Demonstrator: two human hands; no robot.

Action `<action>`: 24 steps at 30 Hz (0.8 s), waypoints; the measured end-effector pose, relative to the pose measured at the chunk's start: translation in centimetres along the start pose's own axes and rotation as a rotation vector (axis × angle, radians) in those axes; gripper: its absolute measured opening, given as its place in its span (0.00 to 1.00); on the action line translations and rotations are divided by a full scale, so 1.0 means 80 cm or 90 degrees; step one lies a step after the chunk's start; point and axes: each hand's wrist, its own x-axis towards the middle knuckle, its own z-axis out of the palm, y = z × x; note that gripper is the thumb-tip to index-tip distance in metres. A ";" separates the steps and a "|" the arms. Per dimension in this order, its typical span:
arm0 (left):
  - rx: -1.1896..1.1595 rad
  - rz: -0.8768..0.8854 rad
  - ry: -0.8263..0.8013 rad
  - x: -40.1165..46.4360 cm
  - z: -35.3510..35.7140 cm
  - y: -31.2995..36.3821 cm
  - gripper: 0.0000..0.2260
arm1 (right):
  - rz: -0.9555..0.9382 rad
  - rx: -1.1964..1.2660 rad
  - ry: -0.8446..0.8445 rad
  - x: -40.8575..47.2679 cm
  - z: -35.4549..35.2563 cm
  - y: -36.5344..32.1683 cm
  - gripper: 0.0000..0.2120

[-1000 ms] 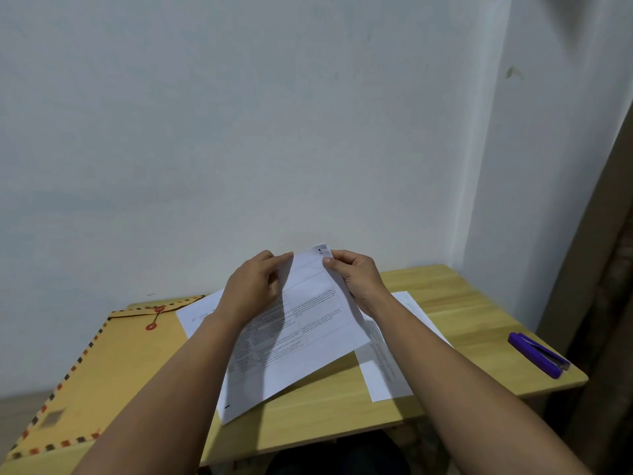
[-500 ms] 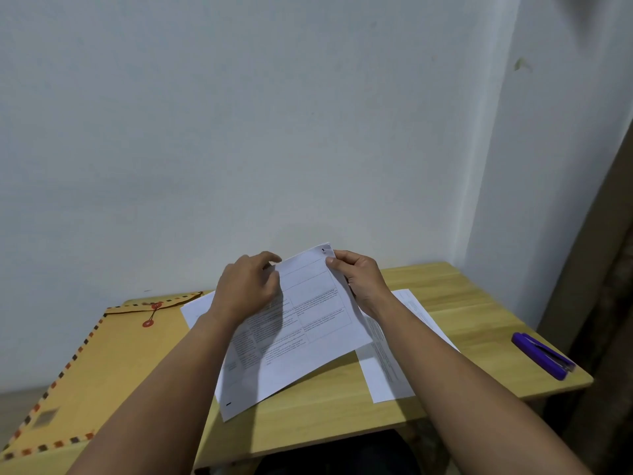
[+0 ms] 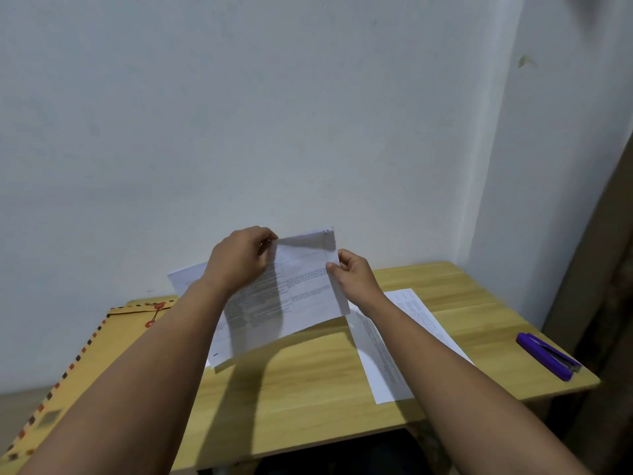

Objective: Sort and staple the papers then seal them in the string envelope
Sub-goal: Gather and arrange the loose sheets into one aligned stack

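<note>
**Papers held up for sorting, stapler and envelope waiting**

Both hands hold a printed sheet point(image 3: 294, 303) raised off the counter point(image 3: 308, 389), tilted so its text faces the person, most likely to read which page it is before ordering it. The left hand point(image 3: 239, 258) pinches the sheet's upper left edge, fingers curled over the paper; the right hand point(image 3: 352, 274) pinches the right edge between thumb and fingers. This two-point grip keeps the thin sheet taut. Whether more than one sheet is in the hands cannot be told for sure, though a second edge seems to show at the right side.

Another sheet point(image 3: 394, 351) lies flat on the counter under the right forearm, and a further sheet's corner point(image 3: 186, 277) pokes out behind the left wrist.

The string envelope point(image 3: 89, 358) lies flat at the left of the counter, its flap with red buttons toward the wall. The purple stapler point(image 3: 548, 356) rests near the right edge, well apart from the papers. Sorting looks in hand; stapling and sealing are not yet done.
</note>
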 end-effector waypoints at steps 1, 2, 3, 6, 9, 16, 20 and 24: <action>0.014 0.009 -0.005 -0.001 0.003 0.000 0.10 | 0.010 0.001 0.003 -0.001 0.001 0.005 0.08; 0.031 0.017 -0.015 -0.002 0.006 0.000 0.11 | 0.020 0.001 0.004 -0.002 0.002 0.009 0.09; 0.046 0.025 -0.026 -0.004 0.011 0.000 0.13 | 0.030 -0.001 0.003 -0.003 0.002 0.014 0.09; 0.070 0.035 -0.062 -0.012 0.025 -0.001 0.14 | 0.064 -0.013 -0.012 -0.007 0.003 0.028 0.11; 0.070 0.027 -0.085 -0.018 0.038 -0.002 0.15 | 0.090 -0.027 -0.027 -0.011 0.004 0.040 0.12; 0.079 0.022 -0.085 -0.016 0.043 -0.001 0.18 | 0.087 -0.042 -0.032 -0.012 0.004 0.042 0.12; 0.112 0.030 -0.053 -0.013 0.040 -0.003 0.21 | 0.047 -0.021 -0.009 -0.018 0.004 0.034 0.11; 0.134 0.023 -0.042 -0.012 0.034 -0.005 0.25 | -0.004 -0.016 0.017 -0.017 0.011 0.030 0.22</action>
